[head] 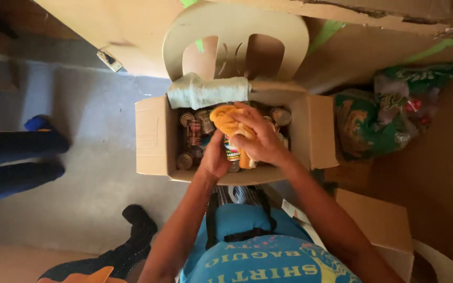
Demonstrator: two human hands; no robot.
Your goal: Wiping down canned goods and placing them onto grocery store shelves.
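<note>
An open cardboard box (153, 141) rests on a cream plastic chair (237, 31) and holds several tin cans (190, 131). My left hand (216, 157) grips one can (232, 152) with a colourful label over the box. My right hand (258, 136) presses an orange-yellow cloth (226, 119) against the top of that can. A pale green cloth (205, 91) lies draped over the box's far edge.
Another person's legs in dark trousers (11, 157) reach in from the left on the grey floor. Green plastic bags (389, 115) lie at the right. A second cardboard box (384, 225) and a white rim sit at the lower right. A dark sock (137, 225) is near my knee.
</note>
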